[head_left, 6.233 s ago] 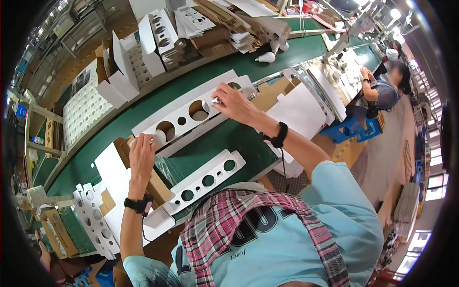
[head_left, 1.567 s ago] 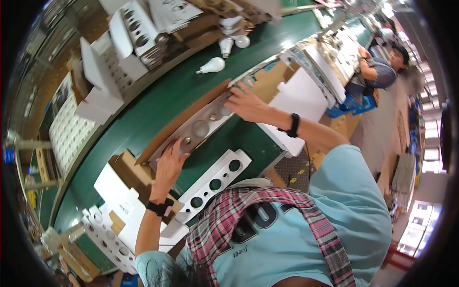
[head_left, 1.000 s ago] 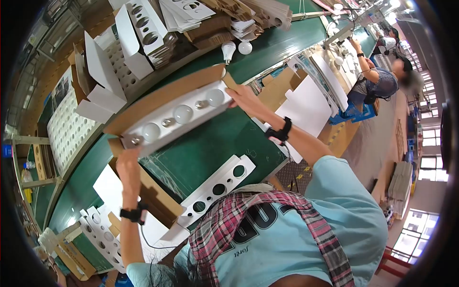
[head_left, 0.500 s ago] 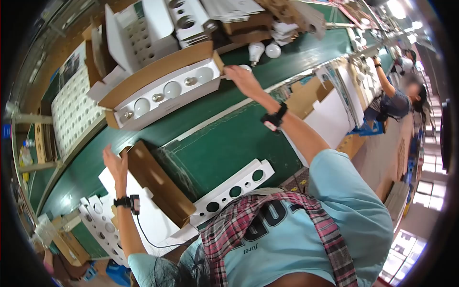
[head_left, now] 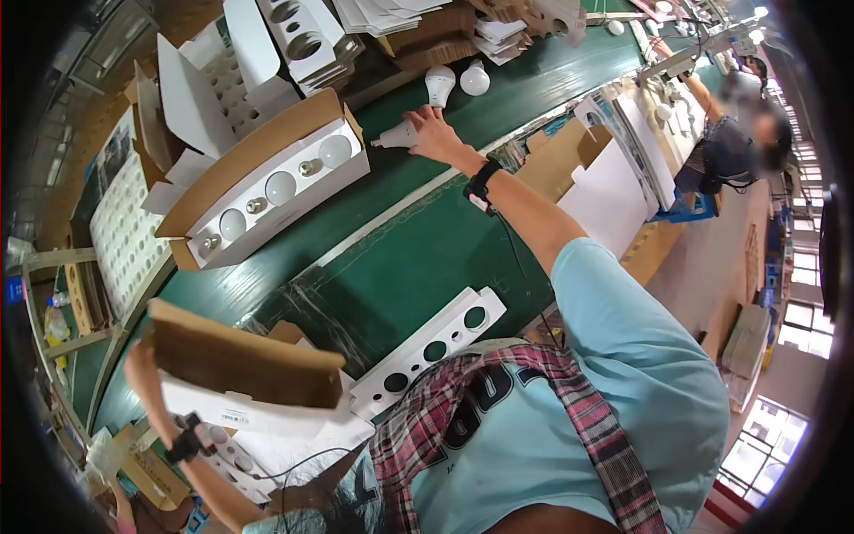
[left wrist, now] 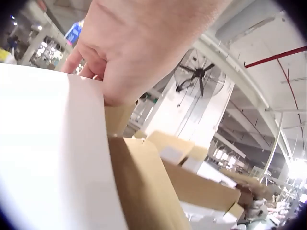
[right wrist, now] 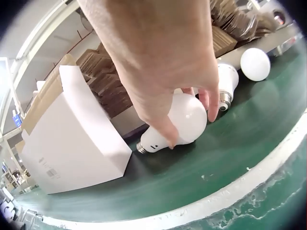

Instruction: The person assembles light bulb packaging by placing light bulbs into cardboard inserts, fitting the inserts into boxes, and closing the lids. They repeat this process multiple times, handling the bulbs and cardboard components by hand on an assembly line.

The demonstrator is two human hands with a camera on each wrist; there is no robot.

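Note:
My right hand point(head_left: 434, 138) holds a white light bulb point(right wrist: 187, 120) lying on its side over the green conveyor belt point(right wrist: 225, 158), thumb on one side and fingers on the other. Its screw base points toward a long carton point(head_left: 307, 209) at the back left. That carton stands with its lid up; round bulb tops and metal screw bases alternate in its white holed insert. My left hand point(head_left: 142, 374) grips the end of another open carton point(head_left: 240, 356), brown inside and white outside. In the left wrist view its fingertips are partly hidden behind the white wall point(left wrist: 48, 143).
Two more bulbs, one point(head_left: 439, 86) on its base side and one point(head_left: 475, 78) beside it, lie at the back. A white holed insert point(head_left: 414, 365) lies near my body. Stacked cardboard point(head_left: 427, 44) and a perforated white tray point(head_left: 124, 231) stand behind. Another person point(head_left: 738, 151) works at right.
The bulb-filled carton has gone from between my hands to the back left of the belt. My right hand has taken hold of a bulb; my left hand has gripped and tilted the other carton.

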